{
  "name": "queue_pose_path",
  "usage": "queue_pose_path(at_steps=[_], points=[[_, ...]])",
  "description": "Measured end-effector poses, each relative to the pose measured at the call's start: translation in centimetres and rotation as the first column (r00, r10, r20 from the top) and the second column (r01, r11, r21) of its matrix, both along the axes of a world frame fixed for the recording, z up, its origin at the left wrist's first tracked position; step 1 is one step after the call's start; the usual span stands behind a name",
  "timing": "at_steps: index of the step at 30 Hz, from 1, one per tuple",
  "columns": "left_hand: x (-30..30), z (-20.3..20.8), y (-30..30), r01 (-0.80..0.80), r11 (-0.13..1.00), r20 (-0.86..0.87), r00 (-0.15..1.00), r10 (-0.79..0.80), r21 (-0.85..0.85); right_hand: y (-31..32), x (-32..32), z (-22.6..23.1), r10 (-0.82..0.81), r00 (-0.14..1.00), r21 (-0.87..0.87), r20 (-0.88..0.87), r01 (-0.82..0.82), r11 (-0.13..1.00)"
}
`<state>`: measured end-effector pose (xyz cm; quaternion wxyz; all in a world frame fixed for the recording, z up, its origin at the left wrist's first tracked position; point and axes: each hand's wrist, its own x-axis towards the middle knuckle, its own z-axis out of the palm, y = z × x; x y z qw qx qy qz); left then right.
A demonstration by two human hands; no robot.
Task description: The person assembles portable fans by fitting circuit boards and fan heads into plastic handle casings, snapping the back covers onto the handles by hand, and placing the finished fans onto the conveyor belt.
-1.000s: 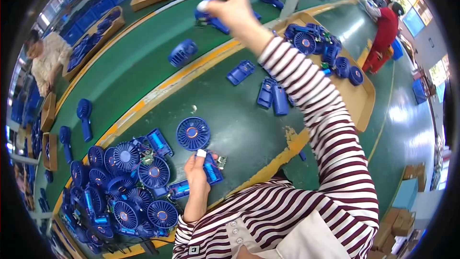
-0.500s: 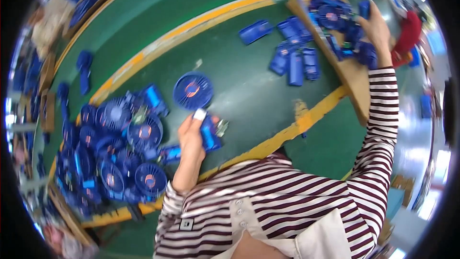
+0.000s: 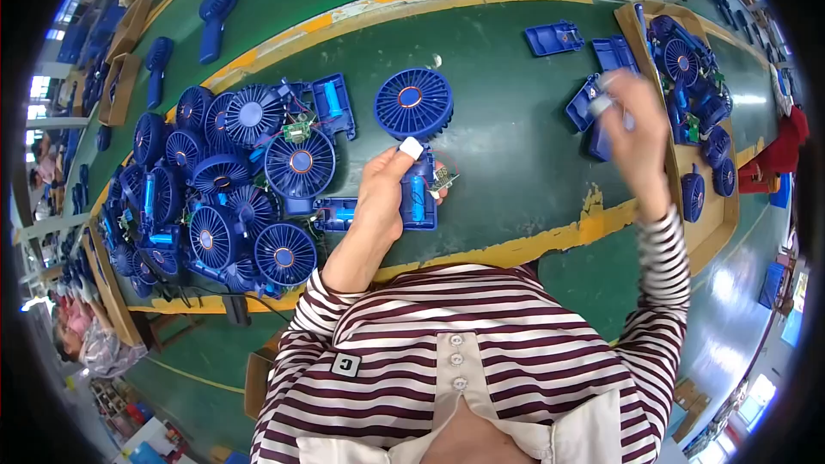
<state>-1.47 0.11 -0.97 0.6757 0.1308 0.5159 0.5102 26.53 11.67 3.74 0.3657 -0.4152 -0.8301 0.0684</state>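
Note:
My left hand (image 3: 385,192) is closed around the handle of a blue handheld fan (image 3: 413,103); its round grille points away from me. The handle lies uncovered, showing a blue cylindrical battery (image 3: 418,198) and a small green circuit board (image 3: 443,179) on thin wires. White wrapping covers my thumb tip. To the right, my right hand (image 3: 634,125), smeared by motion, is over the blue plastic handle covers, its fingertips at a tilted cover (image 3: 581,105). Whether they grip it I cannot tell. Two more covers lie beyond, one flat cover (image 3: 554,38) and another cover (image 3: 614,52).
A heap of blue fans (image 3: 215,198), several with uncovered handles, fills the bench's left side. At right, a cardboard box (image 3: 709,228) holds more fans. Yellow tape (image 3: 516,251) runs along the near edge. Two closed-up fans, one a small fan (image 3: 216,21), lie beyond the far strip.
My right hand has moved from the cardboard box leftward to the loose covers. The left hand keeps its hold on the fan. The whole view has shifted and turned.

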Motion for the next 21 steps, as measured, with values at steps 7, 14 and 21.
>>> queue_pose_path(at_steps=[7,14,21], points=[[0.2,0.2,0.0,0.001,1.000,0.024,1.000,-0.002,0.022,-7.1,-9.3,-2.3,0.344,0.931,0.002,-0.122,-0.346,0.938],[0.6,0.1,-0.3,-0.047,0.999,0.042,0.998,0.046,0.009,-6.8,-10.7,-2.5,0.443,0.893,0.005,-0.075,-0.444,0.896],[0.1,0.0,-0.3,0.037,0.999,0.045,0.998,-0.038,0.009,-7.2,-10.8,-2.5,0.453,0.891,-0.022,-0.009,-0.453,0.891]])
